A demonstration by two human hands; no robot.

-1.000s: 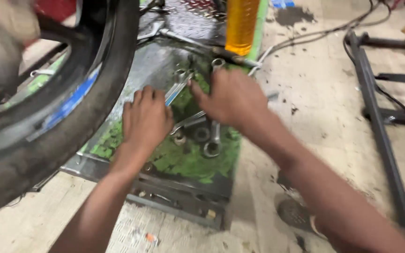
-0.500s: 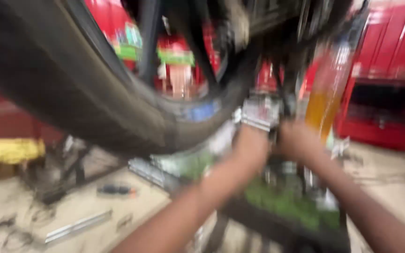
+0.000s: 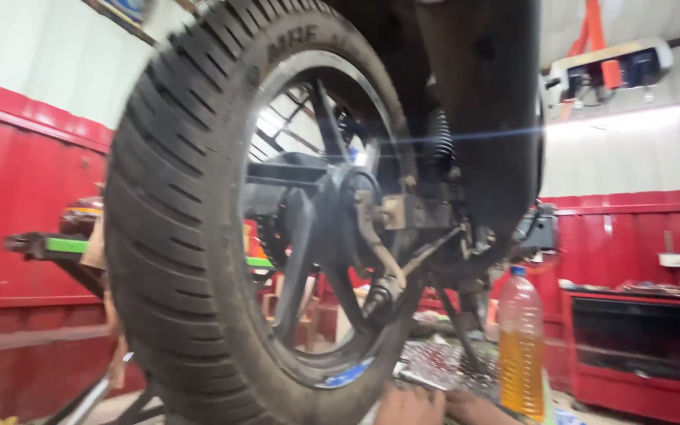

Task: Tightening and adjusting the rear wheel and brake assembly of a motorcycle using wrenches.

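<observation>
Head view looks up past a large black motorcycle tyre [image 3: 190, 228] raised off the floor, its dark spoked rim and hub [image 3: 332, 205] filling the middle of the frame, with a rear shock spring [image 3: 440, 145] and a mudguard [image 3: 497, 102] behind it. Only the tops of both hands show at the bottom edge: the left hand [image 3: 409, 405] just below the tyre's lowest point, the right hand [image 3: 478, 409] just beside it, both low over a metal stand surface [image 3: 434, 362] that lies under the wheel. The fingers are cut off by the frame edge, so whether they are spread, pressed together or pinching something cannot be told, and no tool is visible in either hand. A plastic bottle of amber liquid [image 3: 521, 346] stands upright just to the right of the right hand, near enough that a careless sweep could tip it. As a judgement, working well here means looking back down at the hands before picking anything, keeping knuckles clear of the tyre, and moving away from the bottle. Red cabinets [image 3: 639, 346] line the wall behind.
</observation>
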